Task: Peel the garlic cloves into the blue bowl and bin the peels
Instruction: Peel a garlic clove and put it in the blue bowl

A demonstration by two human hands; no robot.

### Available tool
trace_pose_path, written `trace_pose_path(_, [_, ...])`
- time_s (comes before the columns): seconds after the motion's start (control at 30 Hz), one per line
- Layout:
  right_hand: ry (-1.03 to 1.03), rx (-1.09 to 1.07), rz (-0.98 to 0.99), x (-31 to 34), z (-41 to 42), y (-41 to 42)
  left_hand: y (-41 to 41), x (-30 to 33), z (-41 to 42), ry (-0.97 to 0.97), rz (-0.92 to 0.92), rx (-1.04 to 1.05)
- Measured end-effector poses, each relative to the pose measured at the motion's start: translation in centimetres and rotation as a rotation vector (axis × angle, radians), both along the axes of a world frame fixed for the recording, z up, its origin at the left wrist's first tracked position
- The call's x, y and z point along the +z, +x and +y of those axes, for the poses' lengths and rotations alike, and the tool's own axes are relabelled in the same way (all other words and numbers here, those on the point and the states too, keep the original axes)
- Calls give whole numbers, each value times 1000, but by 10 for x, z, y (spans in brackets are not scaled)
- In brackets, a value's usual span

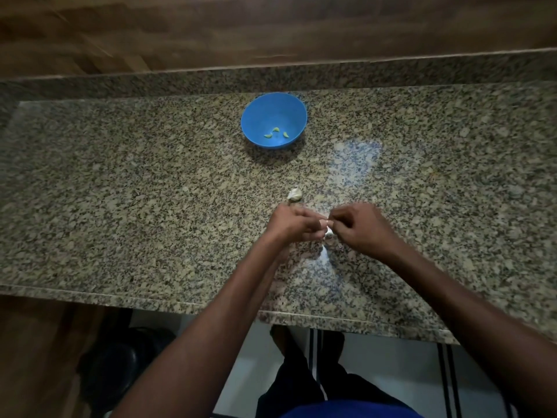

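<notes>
Both hands meet low over the near middle of the speckled stone surface [120,182]. The left hand [294,223] has its fingers curled inward, and the right hand [358,226] is curled likewise, its fingertips turned toward the left. Between them shows a small white piece, a garlic clove [329,231] with its skin, pinched from both sides; motion blur hides exactly which fingers hold it. Just below the hands a pale scrap of peel [325,257] lies on the stone, though it is smeared and hard to read.

Just beyond the left hand, close to its knuckles but apart from them, sits the rest of the garlic bulb [294,195], whitish and resting on the surface. Well beyond that, toward the far edge, stands the blue bowl [272,110]. Inside it, near the bottom, lie three peeled cloves [275,133], pale yellow-green, close together.

A raised strip of the same stone runs along the back, with a wooden wall [271,28] above it. Below the near edge, a dark round bin [120,366] stands on the floor at the person's left, and dark trousers and a blue shirt hem show at the bottom.
</notes>
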State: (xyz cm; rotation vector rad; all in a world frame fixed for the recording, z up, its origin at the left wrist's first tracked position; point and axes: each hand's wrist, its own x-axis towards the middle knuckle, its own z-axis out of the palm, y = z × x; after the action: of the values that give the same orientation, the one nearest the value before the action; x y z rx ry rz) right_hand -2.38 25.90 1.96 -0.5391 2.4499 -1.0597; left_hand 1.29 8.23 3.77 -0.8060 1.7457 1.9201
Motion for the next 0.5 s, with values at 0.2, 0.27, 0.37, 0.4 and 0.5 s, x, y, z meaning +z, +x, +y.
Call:
trace_pose_path(0.2, [-9, 23, 63, 4, 2, 5, 5, 2, 3, 104, -57, 55])
trace_pose_path(0.27, [-185, -145, -305, 4, 5, -2, 10, -4, 6, -49, 132, -16])
trace_pose_path(0.37, [-369, -353, -865, 2, 7, -13, 15, -10, 12, -300, 356, -102])
trace_pose_path(0.4, [-403, -381, -987, 1, 8, -16, 15, -11, 14, -360, 405, -118])
trace_pose_path(0.5, [-517, -415, -1234, -1, 12, -24, 15, -12, 18, -455, 468, -136])
